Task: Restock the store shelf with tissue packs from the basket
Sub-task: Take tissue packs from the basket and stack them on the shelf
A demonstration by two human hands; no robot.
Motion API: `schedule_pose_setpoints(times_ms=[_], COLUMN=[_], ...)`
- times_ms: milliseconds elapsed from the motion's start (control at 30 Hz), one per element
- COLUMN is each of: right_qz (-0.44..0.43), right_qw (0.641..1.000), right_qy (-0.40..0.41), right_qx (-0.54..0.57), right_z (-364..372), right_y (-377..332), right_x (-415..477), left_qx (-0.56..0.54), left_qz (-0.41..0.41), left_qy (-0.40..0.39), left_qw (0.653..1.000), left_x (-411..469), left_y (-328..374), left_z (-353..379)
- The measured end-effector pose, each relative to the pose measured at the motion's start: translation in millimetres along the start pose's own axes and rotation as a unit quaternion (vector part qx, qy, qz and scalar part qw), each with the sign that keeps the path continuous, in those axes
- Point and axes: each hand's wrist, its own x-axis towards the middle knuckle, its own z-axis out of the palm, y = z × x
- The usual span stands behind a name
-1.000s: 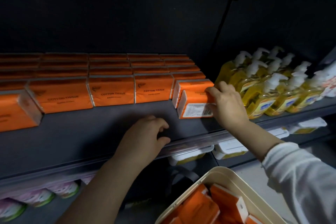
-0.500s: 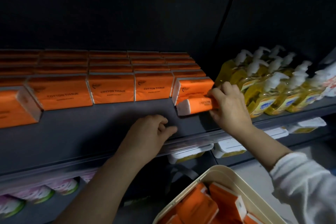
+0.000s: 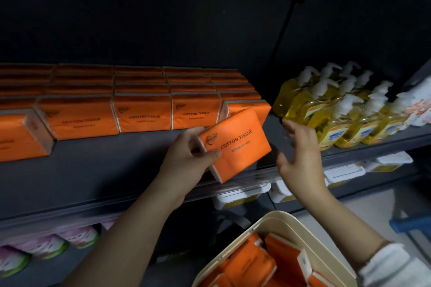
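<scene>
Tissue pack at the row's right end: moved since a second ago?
Yes. The tissue pack has come toward the front edge of the shelf, away from the soap bottles; the left hand grips it and the right hand has let go.

Left forearm (image 3: 130,235) bare; white sleeve (image 3: 396,265) on right.

1. Right hand (image 3: 300,154): smeared by motion; finger outlines not resolved.
2. Tissue pack (image 3: 238,144): near end covered by the left hand (image 3: 186,161); small print under "COTTON TISSUE" not legible.
3. Basket (image 3: 321,258): cut off by the bottom edge; packs inside (image 3: 247,263) seen only in part.
4. Leftmost shelf pack (image 3: 16,137): cropped by the left edge.
5. Rear pack rows (image 3: 140,77): lost in shadow; count not determined.
6. Soap bottles (image 3: 338,123): label text unreadable.
</scene>
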Motion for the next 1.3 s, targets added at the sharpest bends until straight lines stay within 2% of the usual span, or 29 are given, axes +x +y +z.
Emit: schedule_pose_setpoints(times_ms=[67, 100, 200, 267, 333, 467, 567, 700, 900, 1067, 1300], right_qz=[0.042, 0.025, -0.116, -0.222, -0.272, -0.256, -0.209, -0.158, -0.158, -0.191, -0.199], right_qw=[0.998, 0.997, 0.99, 0.957, 0.927, 0.927, 0.928, 0.923, 0.915, 0.917, 0.935], right_qy=[-0.003, -0.008, -0.084, -0.151, -0.188, -0.189, -0.192, -0.203, -0.155, -0.087, -0.095], right_qx=[0.057, 0.067, 0.004, -0.109, -0.175, -0.196, -0.241, -0.287, -0.339, -0.339, -0.277], right_z=[-5, -7, -12, -10, -5, -5, -7, -1, 21, 31, 29], right_y=[-1, -3, -20, -27, -28, -24, -19, -12, -2, 5, 11], right_x=[3, 4, 6, 7, 8, 23, 45, 72, 88, 83, 72], left_qx=[0.04, 0.062, 0.115, 0.153, 0.183, 0.253, 0.357, 0.479, 0.554, 0.565, 0.564], left_qz=[0.025, 0.044, 0.105, 0.128, 0.14, 0.167, 0.161, 0.142, 0.104, 0.105, 0.108], left_qy=[-0.002, -0.005, -0.023, -0.035, -0.046, -0.033, -0.03, -0.075, -0.109, -0.114, -0.115], left_qw=[0.999, 0.997, 0.988, 0.979, 0.972, 0.952, 0.919, 0.863, 0.819, 0.811, 0.811], left_x=[1, 1, -1, -1, -2, -3, -2, -3, 0, 1, 1], left_y=[-1, -1, -1, -4, -6, -10, -12, -16, -20, -21, -23], left_z=[0, 0, 4, 7, 9, 7, -1, -3, -5, -5, -4])
